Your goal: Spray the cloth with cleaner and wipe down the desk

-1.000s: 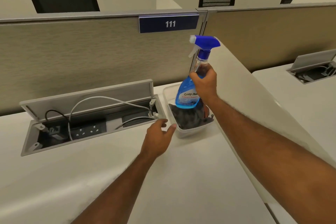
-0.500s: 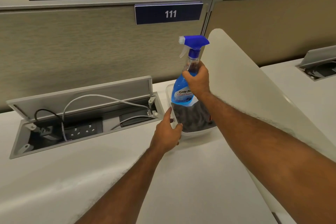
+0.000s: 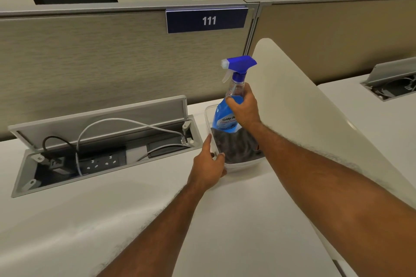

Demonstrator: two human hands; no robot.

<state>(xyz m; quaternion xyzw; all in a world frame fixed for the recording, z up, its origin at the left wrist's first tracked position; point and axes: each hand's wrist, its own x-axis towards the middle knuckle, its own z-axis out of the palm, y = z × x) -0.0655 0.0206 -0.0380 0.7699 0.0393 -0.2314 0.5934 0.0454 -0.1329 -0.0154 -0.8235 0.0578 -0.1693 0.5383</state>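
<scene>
i'm watching my right hand (image 3: 244, 108) curling around the neck of the blue spray bottle (image 3: 225, 119), holding it upright with its base low over the dark grey cloth (image 3: 236, 147) that is lying bunched in the clear tub (image 3: 244, 165). my left hand (image 3: 208, 164) is gripping the tub's near left corner. the tub is sitting on the white counter (image 3: 135, 209), just right of the open cable tray (image 3: 101, 157)
</scene>
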